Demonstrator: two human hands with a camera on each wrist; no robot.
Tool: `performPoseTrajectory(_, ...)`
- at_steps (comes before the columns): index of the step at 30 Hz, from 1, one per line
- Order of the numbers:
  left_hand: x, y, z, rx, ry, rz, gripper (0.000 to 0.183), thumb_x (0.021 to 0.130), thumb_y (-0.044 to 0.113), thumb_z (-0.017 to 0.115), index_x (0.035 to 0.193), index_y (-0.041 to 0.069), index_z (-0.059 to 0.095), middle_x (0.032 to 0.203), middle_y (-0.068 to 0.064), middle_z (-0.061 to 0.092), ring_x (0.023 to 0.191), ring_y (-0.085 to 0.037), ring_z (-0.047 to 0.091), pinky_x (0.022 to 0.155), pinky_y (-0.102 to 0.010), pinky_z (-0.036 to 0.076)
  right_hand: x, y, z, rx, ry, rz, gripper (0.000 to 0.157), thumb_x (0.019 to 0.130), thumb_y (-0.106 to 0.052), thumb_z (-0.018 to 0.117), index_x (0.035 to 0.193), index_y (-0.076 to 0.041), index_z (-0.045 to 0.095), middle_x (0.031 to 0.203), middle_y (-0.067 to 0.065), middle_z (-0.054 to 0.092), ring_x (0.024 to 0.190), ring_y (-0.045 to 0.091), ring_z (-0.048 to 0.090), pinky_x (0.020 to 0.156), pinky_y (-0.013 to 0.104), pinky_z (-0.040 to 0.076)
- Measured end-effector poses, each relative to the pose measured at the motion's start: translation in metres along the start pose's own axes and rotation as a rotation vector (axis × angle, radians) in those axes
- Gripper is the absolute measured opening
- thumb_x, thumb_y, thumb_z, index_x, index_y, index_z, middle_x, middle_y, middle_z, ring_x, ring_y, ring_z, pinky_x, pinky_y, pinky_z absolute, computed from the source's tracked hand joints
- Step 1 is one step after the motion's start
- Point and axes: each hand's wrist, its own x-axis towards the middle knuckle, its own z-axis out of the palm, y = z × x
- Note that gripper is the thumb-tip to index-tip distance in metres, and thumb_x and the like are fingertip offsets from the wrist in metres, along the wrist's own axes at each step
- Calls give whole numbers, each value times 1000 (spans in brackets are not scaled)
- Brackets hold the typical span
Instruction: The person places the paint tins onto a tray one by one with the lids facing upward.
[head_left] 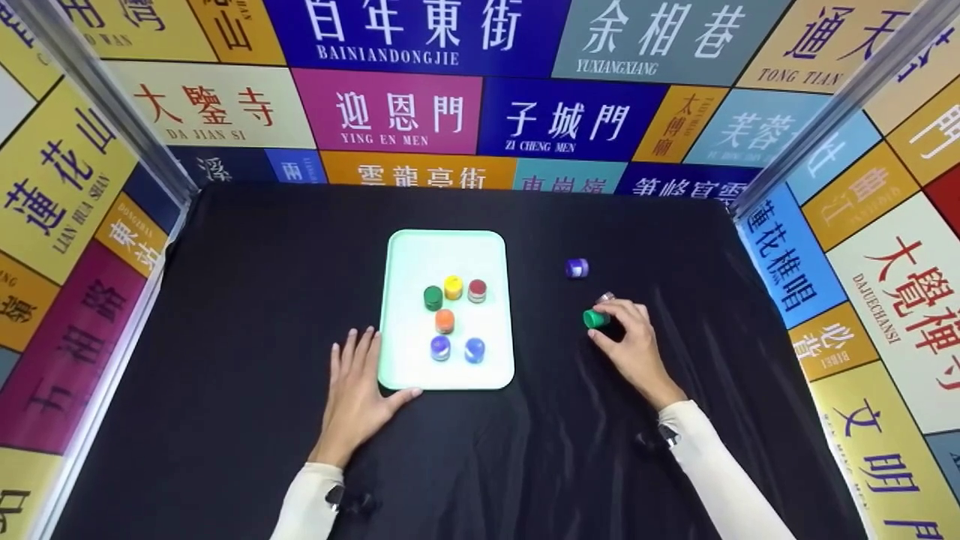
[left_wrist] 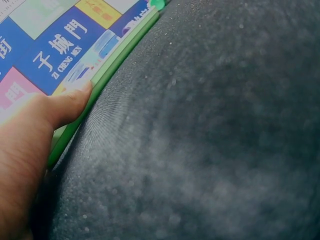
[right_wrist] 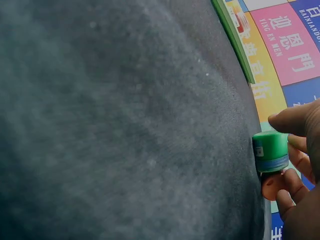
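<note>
My left hand lies at the near left corner of a pale green tray, fingers extended along its left side. The left thumb rests against the tray's green rim. To the right of the tray, my right hand pinches a small green-capped paint jar between thumb and fingers. A pinkish jar shows just behind that, partly hidden by the fingers. Below the green jar in the right wrist view is a round brownish piece by the fingertips. Farther back stands a purple jar.
On the tray are several small jars, among them a green jar, a yellow jar, a red jar, an orange jar and a blue jar. Black cloth covers the table. Colourful lettered panels surround it.
</note>
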Motion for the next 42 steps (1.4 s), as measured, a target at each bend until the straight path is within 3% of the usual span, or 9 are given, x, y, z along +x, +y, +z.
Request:
performPoseTrajectory(5,0,1,0,7,0,0,119,86,67,85,170,-2,36,174,-25,36,167,-46,19,137,-63,3,3,3,2,-21,-8,34,47,80,11,90,124,1,78,135,17,73,123,38,54,109,35,38)
performPoseTrajectory(9,0,0,1,13,9,10,118,87,66,85,169,-3,36,174,-26,37,167,-47,20,136,-64,4,4,5,4,-49,-4,42,48,80,12,89,126,3,77,137,22,72,117,38,54,102,37,40)
performPoseTrajectory(19,-2,0,0,-4,23,18,118,85,64,87,169,-3,37,173,-27,38,166,-49,21,136,-66,5,1,3,1,-40,20,47,40,80,9,91,117,0,79,125,16,77,101,34,58,89,23,42)
performPoseTrajectory(26,-1,0,0,-4,20,24,119,86,66,86,169,-3,36,173,-27,38,166,-48,20,136,-65,4,-3,2,2,-23,-20,84,39,82,2,94,117,0,79,110,14,76,96,31,58,85,27,45)
performPoseTrajectory(42,1,1,0,9,3,3,119,86,68,84,169,-3,37,173,-27,38,167,-47,20,137,-63,3,-9,1,5,-14,-29,141,44,79,2,95,120,-3,78,104,12,72,95,28,58,80,25,43)
